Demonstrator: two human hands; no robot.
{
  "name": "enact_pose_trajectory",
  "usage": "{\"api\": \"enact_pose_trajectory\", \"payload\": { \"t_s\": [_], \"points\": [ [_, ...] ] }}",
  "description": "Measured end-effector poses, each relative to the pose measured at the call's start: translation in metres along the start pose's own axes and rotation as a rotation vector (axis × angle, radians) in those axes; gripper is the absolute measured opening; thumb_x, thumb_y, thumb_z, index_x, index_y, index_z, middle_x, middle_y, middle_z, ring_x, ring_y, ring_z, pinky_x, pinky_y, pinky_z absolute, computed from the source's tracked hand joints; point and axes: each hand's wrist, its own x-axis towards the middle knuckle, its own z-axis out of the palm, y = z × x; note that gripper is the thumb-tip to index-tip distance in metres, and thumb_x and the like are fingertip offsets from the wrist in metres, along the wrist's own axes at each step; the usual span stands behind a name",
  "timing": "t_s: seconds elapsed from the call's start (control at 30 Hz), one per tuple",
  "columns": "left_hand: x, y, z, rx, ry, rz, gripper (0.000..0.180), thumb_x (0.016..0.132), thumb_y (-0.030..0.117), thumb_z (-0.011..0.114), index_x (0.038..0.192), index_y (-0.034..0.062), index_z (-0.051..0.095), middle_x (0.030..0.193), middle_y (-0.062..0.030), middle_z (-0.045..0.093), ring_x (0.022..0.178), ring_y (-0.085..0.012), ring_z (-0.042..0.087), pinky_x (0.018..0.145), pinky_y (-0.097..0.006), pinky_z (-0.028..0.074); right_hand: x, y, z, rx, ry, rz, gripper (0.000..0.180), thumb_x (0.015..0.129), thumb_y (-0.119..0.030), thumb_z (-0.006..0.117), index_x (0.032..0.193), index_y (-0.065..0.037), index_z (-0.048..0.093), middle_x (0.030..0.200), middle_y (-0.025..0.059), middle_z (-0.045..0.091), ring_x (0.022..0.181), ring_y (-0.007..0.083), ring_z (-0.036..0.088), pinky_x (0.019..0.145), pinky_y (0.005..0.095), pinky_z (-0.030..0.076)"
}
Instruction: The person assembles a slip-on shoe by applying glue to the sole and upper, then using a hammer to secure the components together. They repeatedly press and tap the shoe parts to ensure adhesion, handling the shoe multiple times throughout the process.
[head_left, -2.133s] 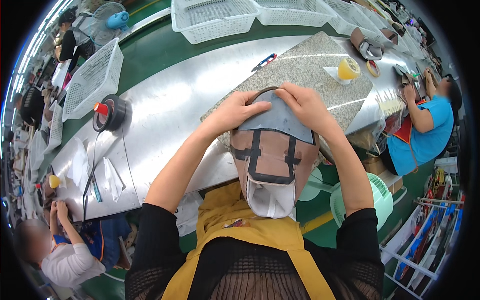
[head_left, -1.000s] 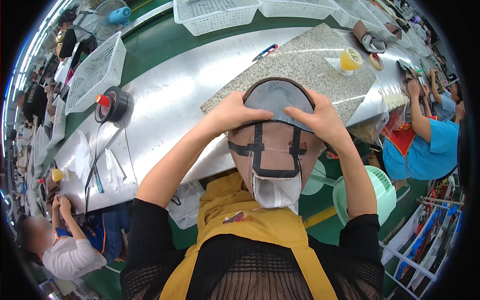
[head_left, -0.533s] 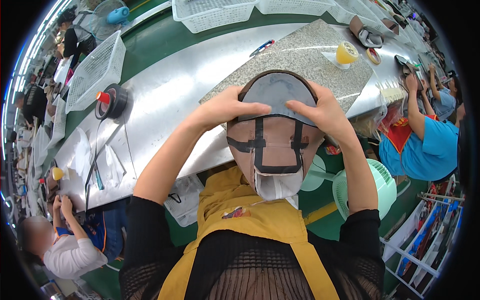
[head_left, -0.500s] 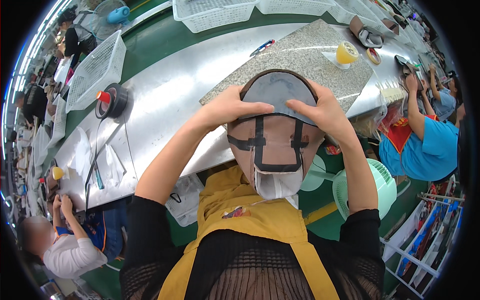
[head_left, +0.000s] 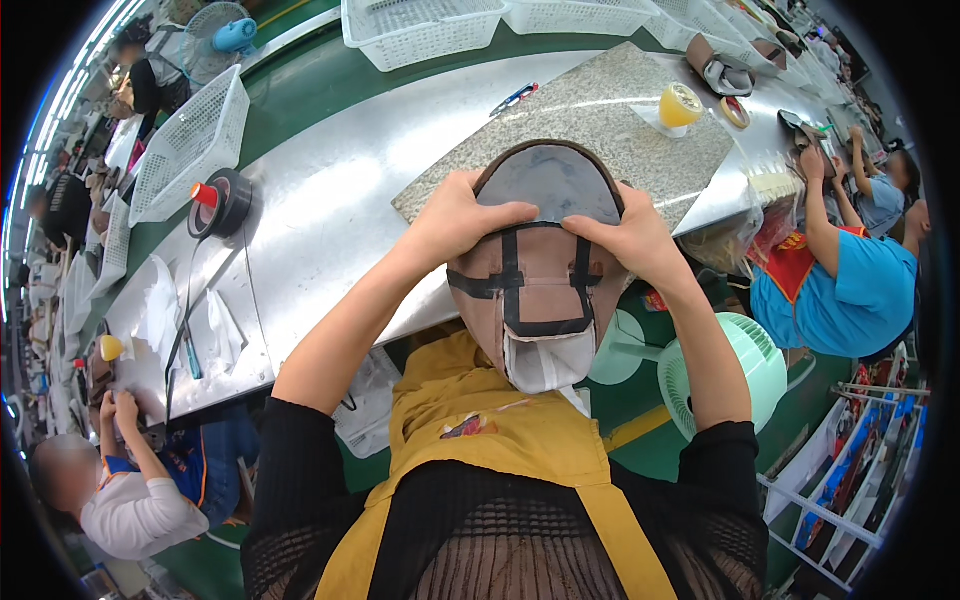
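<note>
A brown shoe upper (head_left: 543,262) is held between my two hands over the table's near edge, its rounded end pointing away from me. A smooth grey stiffener piece (head_left: 550,180) covers that end, and black tape strips run across the brown part. White lining (head_left: 548,362) shows at the end nearest me. My left hand (head_left: 460,222) grips the left edge, thumb laid across the lower rim of the grey piece. The right hand (head_left: 635,235) mirrors it on the right edge, thumb pressing close to the other thumb. Most of the fingers are hidden behind the upper.
Beyond the upper lies a speckled stone slab (head_left: 600,110) on the metal table (head_left: 330,190), with a yellow glue pot (head_left: 680,105) and a knife (head_left: 515,98). A black tape roll (head_left: 225,203) sits left. A green fan (head_left: 725,370) stands right; co-workers sit both sides.
The shoe upper and both hands have shifted slightly left. My right thumb has moved down and left, onto the lower rim of the grey piece.
</note>
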Motion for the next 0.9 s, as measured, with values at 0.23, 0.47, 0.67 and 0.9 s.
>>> {"api": "enact_pose_trajectory", "payload": {
  "t_s": [0.23, 0.47, 0.67, 0.9],
  "points": [
    [-0.004, -0.002, -0.014, -0.112, -0.193, -0.059, 0.034, 0.078, 0.025, 0.069, 0.098, -0.0027, 0.064, 0.084, -0.0055, 0.065, 0.075, -0.0117, 0.060, 0.068, -0.024, 0.048, -0.001, -0.004, -0.002, -0.015, 0.015, -0.024, 0.038, 0.075, -0.014, 0.069, 0.107, 0.005, 0.058, 0.091, 0.0086, 0.065, 0.080, 0.0116, 0.059, 0.073, 0.0260, 0.048],
    [-0.008, -0.021, -0.016, -0.114, -0.146, -0.090, 0.030, 0.085, 0.023, 0.063, 0.101, -0.0022, 0.064, 0.086, -0.0048, 0.065, 0.076, -0.0105, 0.059, 0.069, -0.024, 0.048, 0.001, 0.001, -0.010, 0.008, 0.014, -0.001, 0.038, 0.079, -0.016, 0.068, 0.109, 0.004, 0.057, 0.095, 0.0065, 0.064, 0.083, 0.0110, 0.057, 0.077, 0.0248, 0.047],
    [-0.006, -0.016, -0.023, -0.172, -0.077, -0.117, 0.029, 0.085, 0.022, 0.064, 0.099, -0.0031, 0.064, 0.089, -0.0060, 0.066, 0.080, -0.0103, 0.061, 0.074, -0.024, 0.049, -0.010, 0.017, -0.032, 0.079, -0.037, 0.055, 0.033, 0.089, -0.023, 0.057, 0.110, 0.003, 0.054, 0.095, 0.0027, 0.060, 0.085, 0.0080, 0.052, 0.078, 0.0227, 0.043],
    [-0.007, -0.025, -0.026, -0.240, -0.167, -0.145, 0.032, 0.084, 0.026, 0.065, 0.096, -0.0034, 0.064, 0.090, -0.0068, 0.065, 0.080, -0.0107, 0.060, 0.072, -0.023, 0.048, -0.014, 0.037, -0.020, -0.071, 0.088, -0.031, 0.028, 0.090, -0.023, 0.057, 0.078, 0.002, 0.055, 0.066, -0.0047, 0.049, 0.064, 0.0037, 0.041, 0.054, 0.0222, 0.035]
  ]
}}
